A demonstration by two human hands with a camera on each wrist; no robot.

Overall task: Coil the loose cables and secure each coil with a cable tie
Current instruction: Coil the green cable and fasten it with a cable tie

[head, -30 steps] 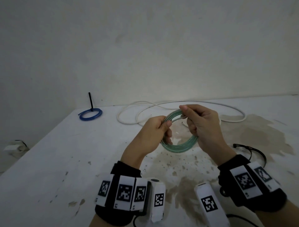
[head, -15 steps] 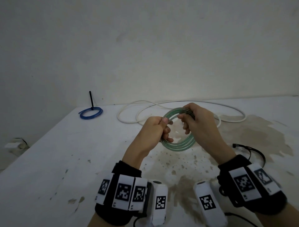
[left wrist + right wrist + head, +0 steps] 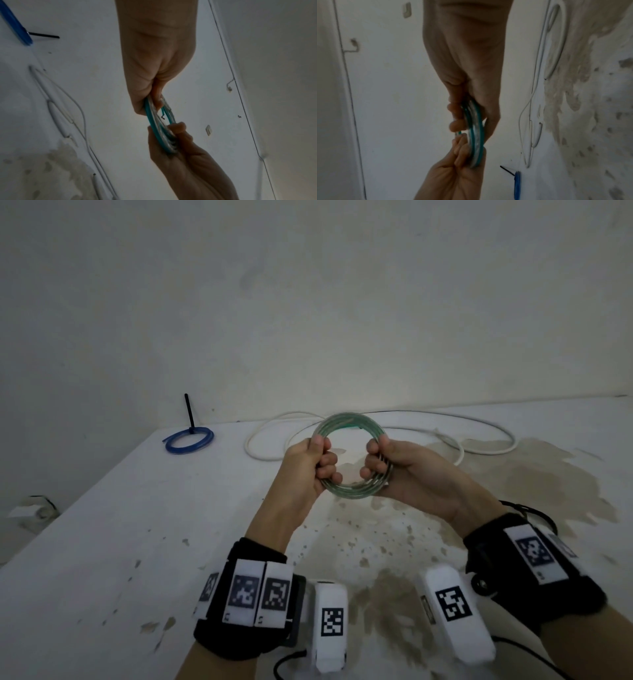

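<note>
Two hands hold one coil: the green cable coil (image 3: 347, 460) is up off the white table (image 3: 113, 542), held upright between them, facing the head camera as a near-round ring of several turns. Left hand (image 3: 306, 465) has its fingers curled round the left side of the ring, thumb on top; right hand (image 3: 407, 474) wraps the right side the same way, fingers (image 3: 373, 463) hooked through the middle. Both wrist views show the turns stacked flat like a thin band, teal outer strand against paler, clearish ones. A short loose end (image 3: 163, 113) pokes out inside the ring near the left thumb. Judgement: light, springy, smooth-jacketed stuff; the turns will want to fan open or slide over one another as soon as either grip slackens, and the free end will likely spring out first. Best hold is across the whole bundle, pinching all turns together at one spot with the loose end trapped under the thumb, leaving the opposite side bare for the tie. No tie is on this coil yet. Blue coil (image 3: 189, 440) lies at the far left corner with a black tie tail (image 3: 188, 410) standing up from it, so it looks finished. White cable (image 3: 445, 436) sprawls loose along the back of the table, well apart from the hands. What looks like a spare black tie (image 3: 527, 510) lies near the right wrist.
</note>
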